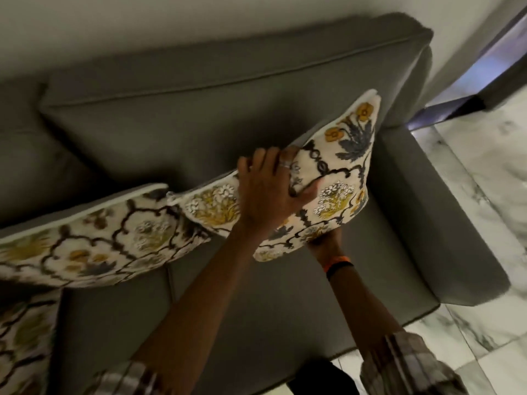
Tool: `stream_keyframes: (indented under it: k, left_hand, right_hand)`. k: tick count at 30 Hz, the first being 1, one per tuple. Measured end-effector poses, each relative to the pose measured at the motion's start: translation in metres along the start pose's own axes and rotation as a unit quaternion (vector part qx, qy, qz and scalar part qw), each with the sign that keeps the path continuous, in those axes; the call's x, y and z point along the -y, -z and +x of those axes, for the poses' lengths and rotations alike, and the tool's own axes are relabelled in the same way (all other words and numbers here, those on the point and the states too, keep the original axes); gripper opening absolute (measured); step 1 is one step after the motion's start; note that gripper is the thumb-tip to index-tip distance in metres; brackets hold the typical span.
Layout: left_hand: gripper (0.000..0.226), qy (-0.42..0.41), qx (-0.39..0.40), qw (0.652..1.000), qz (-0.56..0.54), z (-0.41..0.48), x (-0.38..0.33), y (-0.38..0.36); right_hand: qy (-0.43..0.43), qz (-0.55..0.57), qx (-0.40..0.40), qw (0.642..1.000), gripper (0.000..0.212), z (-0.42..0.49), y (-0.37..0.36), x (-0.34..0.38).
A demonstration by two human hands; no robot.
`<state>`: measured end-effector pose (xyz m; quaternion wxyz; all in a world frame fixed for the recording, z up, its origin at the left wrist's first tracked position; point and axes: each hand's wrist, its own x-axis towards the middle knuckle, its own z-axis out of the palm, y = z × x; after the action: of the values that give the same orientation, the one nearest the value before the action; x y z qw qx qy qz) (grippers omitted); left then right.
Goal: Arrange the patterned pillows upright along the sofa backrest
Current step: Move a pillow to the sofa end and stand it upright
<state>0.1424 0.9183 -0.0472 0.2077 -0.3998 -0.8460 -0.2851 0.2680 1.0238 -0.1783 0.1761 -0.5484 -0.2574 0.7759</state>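
Note:
A cream patterned pillow (339, 172) with yellow and grey flowers leans upright against the grey sofa backrest (199, 109) at the sofa's right end. My left hand (268, 192) lies flat on its front face, fingers hooked over the top edge. My right hand (326, 239) grips its lower edge from beneath and is mostly hidden by the pillow. A second pillow (94, 238) of the same pattern leans against the backrest to the left, its corner touching the first. A third patterned pillow (22, 337) lies at the lower left on the seat.
The grey armrest (427, 209) borders the pillow on the right. Grey seat cushions (242, 323) lie below my arms. White marble floor (484, 181) runs along the sofa's right side. A pale wall rises behind the backrest.

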Motion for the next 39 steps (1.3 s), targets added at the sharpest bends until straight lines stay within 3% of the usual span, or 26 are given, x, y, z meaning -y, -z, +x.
stream_keyframes:
  k: [3, 7, 10, 12, 15, 18, 22, 27, 28, 33, 36, 39]
  left_hand:
    - [0.074, -0.080, 0.063, 0.995, -0.002, 0.030, -0.023, -0.063]
    - [0.076, -0.123, 0.113, 0.986, 0.018, 0.016, -0.030, -0.120]
    - [0.079, -0.003, 0.079, 0.997, -0.016, -0.026, -0.021, -0.126]
    - [0.091, 0.132, 0.067, 0.986, -0.070, -0.052, -0.016, -0.121]
    - [0.123, 0.329, 0.140, 0.891, -0.281, -0.061, -0.024, -0.117]
    - [0.136, 0.368, 0.168, 0.848, -0.342, -0.048, -0.023, -0.143]
    - [0.136, 0.433, 0.172, 0.798, -0.383, -0.029, -0.021, -0.170]
    - [0.072, 0.411, 0.198, 0.814, -0.359, -0.034, -0.038, -0.186]
    - [0.072, 0.411, 0.200, 0.816, -0.354, -0.032, -0.039, -0.186]
    - [0.127, 0.398, 0.168, 0.832, -0.349, -0.040, -0.035, -0.164]
    - [0.129, 0.374, 0.198, 0.849, -0.316, -0.073, -0.019, -0.138]
    - [0.116, 0.342, 0.272, 0.870, -0.229, -0.127, 0.022, -0.108]
  right_hand:
    - [0.001, 0.041, -0.015, 0.999, 0.071, 0.053, 0.008, 0.042]
    - [0.000, 0.009, -0.024, 1.000, 0.057, 0.088, 0.029, 0.073]
    - [0.103, -0.038, -0.082, 0.991, 0.065, 0.107, 0.052, 0.101]
    - [0.195, -0.109, -0.093, 0.970, 0.086, 0.113, 0.065, 0.132]
    - [0.282, -0.280, 0.023, 0.917, 0.097, 0.135, 0.078, 0.173]
    - [0.259, -0.392, 0.094, 0.878, 0.105, 0.154, 0.072, 0.205]
    - [0.234, -0.382, 0.099, 0.889, 0.100, 0.162, 0.081, 0.222]
    - [0.234, -0.348, 0.073, 0.905, 0.098, 0.158, 0.081, 0.224]
    - [0.228, -0.354, 0.066, 0.904, 0.098, 0.159, 0.083, 0.219]
    - [0.241, -0.394, -0.019, 0.887, 0.098, 0.119, 0.097, 0.161]
    - [0.215, -0.469, -0.086, 0.852, 0.087, 0.074, 0.093, 0.091]
    - [0.208, -0.573, -0.054, 0.791, 0.080, 0.033, 0.076, 0.004]
